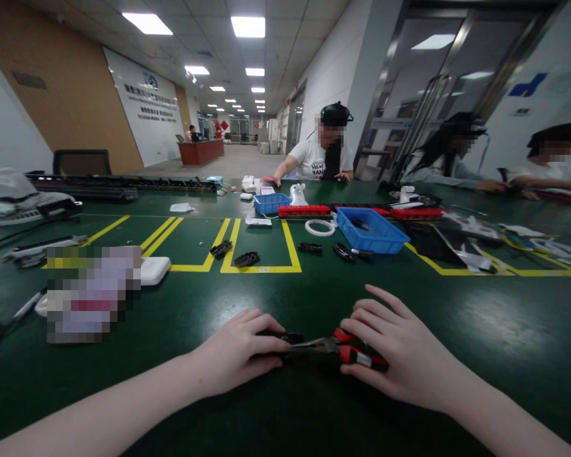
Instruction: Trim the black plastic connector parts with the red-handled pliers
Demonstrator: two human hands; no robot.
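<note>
As I look down through the head camera, the work seems, in my judgement, to be partway through. From the left, two loose black pieces lie on the green table by the yellow tape, with no hand on them. Next, my left hand pinches a small black part between thumb and fingers, at the near side of the table; most of it is covered, so I can't judge what is done on it. The nose of the pliers reaches it, though I cannot tell whether it bites. Beyond, another two black pieces lie beside a blue tray; whether any of the four is finished or waiting, I can't say. At the right, my right hand grasps the red handles, one finger raised clear.
</note>
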